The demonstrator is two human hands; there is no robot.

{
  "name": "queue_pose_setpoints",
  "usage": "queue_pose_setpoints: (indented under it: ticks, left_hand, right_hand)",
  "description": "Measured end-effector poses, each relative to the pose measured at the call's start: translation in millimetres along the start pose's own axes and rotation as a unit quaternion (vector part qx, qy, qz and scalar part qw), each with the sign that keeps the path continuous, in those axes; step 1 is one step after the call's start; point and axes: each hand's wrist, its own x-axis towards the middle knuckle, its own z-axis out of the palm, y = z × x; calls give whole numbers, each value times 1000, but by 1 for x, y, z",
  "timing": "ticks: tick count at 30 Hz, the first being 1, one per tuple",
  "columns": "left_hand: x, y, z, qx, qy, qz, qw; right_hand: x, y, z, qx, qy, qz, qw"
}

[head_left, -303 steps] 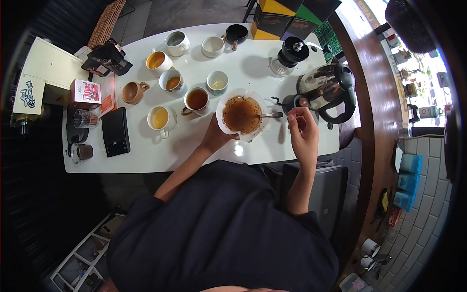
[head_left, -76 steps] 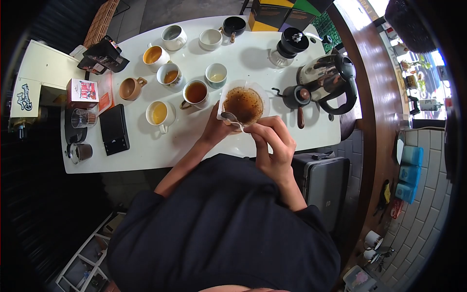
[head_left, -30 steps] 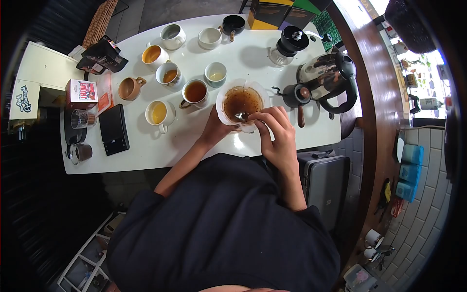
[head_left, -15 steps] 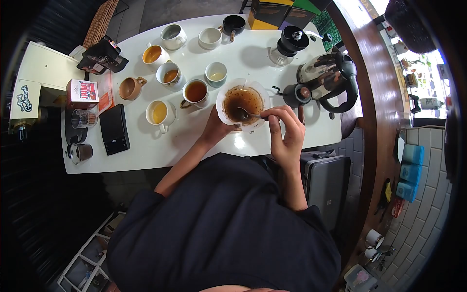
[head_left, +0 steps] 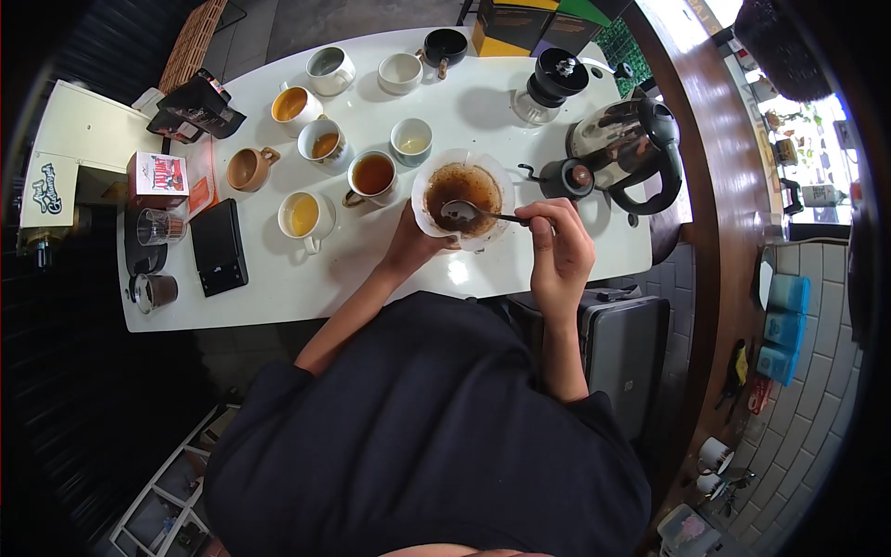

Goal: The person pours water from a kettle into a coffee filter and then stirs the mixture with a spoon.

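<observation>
My right hand (head_left: pixel 561 249) pinches the dark handle of a spoon (head_left: pixel 501 217), whose bowl rests in brown liquid and wet coffee grounds. These lie inside a white paper filter (head_left: pixel 423 209) set in a coffee dripper. Under the filter's left side, my left hand (head_left: pixel 414 239) is closed around the dripper, its fingers partly hidden by the paper. Left of the filter is a mug of dark amber drink (head_left: pixel 374 174). A small cup with pale liquid (head_left: pixel 411 141) stands just behind, and a white mug of yellow liquid (head_left: pixel 305 214) sits nearer the front.
Several more cups stand further back, including a brown cup (head_left: pixel 247 170) and a black cup (head_left: pixel 445 46). On the right are an electric kettle (head_left: pixel 624 139), a small black pot (head_left: pixel 562 181) and a coffee grinder (head_left: pixel 555 85). A black flat device (head_left: pixel 219 249) lies at left.
My right hand has shifted slightly right, and the spoon's bowl has moved left and up in the liquid, now showing more clearly. My left hand stays almost still at the dripper.
</observation>
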Motion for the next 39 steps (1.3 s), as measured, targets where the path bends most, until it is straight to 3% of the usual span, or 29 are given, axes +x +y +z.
queue_pose_setpoints:
  ticks: [19, 27, 39]
  left_hand:
    - [2, -2, 1, 9, -2, 28, 1000]
    - [2, 6, 2, -16, -2, 16, 1000]
    - [3, 4, 0, 13, -32, 34, 999]
  right_hand:
    - [-2, 19, 7, -69, -39, -19, 997]
    - [-1, 21, 11, -152, -45, -76, 984]
    - [-3, 14, 6, -169, -12, -135, 976]
